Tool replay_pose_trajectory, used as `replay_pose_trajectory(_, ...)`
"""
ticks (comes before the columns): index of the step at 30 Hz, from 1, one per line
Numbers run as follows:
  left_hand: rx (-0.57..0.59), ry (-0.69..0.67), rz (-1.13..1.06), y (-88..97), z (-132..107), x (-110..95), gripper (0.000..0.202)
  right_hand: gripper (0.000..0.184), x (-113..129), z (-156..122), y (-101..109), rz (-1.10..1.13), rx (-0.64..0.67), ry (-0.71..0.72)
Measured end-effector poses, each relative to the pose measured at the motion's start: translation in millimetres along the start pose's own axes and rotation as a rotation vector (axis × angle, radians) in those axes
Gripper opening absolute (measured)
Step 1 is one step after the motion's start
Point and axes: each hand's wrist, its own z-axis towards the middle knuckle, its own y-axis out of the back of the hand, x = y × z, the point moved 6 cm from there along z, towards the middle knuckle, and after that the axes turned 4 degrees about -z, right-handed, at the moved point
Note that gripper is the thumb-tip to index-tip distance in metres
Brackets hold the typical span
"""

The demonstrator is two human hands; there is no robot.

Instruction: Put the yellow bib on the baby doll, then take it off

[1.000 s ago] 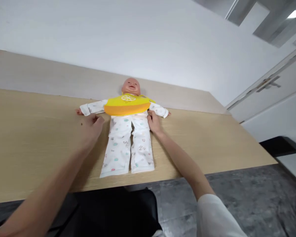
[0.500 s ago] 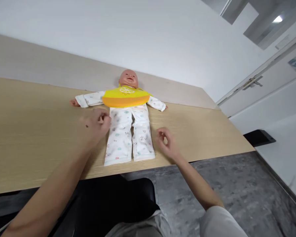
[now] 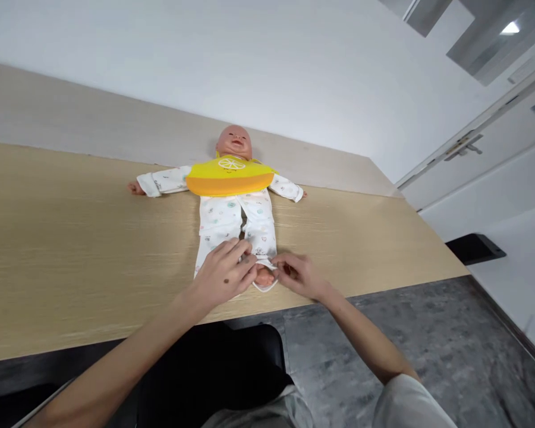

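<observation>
Left hand and right hand meet at the feet end of the doll, one on each side of a trouser cuff. The left has its fingers bent and bunched over the near part of the white patterned trousers, fingertips at the cuff; their ends are partly hidden, so I cannot tell whether cloth is caught in them. The right is loosely curled, thumb and forefinger a little apart at the cuff's other side and touching it; a firm grip there cannot be made out either. Between the hands the cuff gapes, showing the doll's foot.

The doll lies face up, head away from the person, arms spread, a yellow-orange bib over its chest. Just below its feet comes the near edge of the tabletop, with only a narrow strip of wood in between; both forearms reach in over that edge. Left of the doll the tabletop runs broad and long, out of view. Right of it there is a shorter stretch, ending in a slanting edge with grey floor beyond. Past the doll's head a pale strip and the white wall bound the far side. A door handle sits well off to the doll's right.
</observation>
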Motion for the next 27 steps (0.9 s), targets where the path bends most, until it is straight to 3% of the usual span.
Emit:
replay_pose_trajectory(3,-0.038,-0.004,-0.008,-2.6,0.7,5.8,0.009,0.017,-11.4,12.4,1.4,-0.021,-0.001,0.004)
replay_pose_trajectory(6,-0.062,-0.019,-0.011,-4.1,-1.8,7.6,0.008,0.009,-18.1,27.1,-2.9,-0.115,0.047,0.099)
replay_pose_trajectory(11,-0.069,-0.034,-0.002,-0.2,-6.0,0.9,0.01,0.021,-20.6,43.8,-12.0,-0.107,0.128,0.211)
replay_pose_trajectory(16,-0.042,-0.058,-0.053,1.2,-5.8,-7.6,0.01,0.023,-24.8,43.9,-17.0,0.021,0.147,0.111)
replay_pose_trajectory(21,-0.046,-0.018,-0.052,3.5,-7.6,-1.3,0.011,0.022,-27.2,40.9,-17.8,0.024,0.095,0.021)
replay_pose_trajectory(27,-0.066,0.023,-0.054,7.2,-9.7,6.6,0.008,0.021,-25.5,37.1,-14.8,0.036,0.03,0.048)
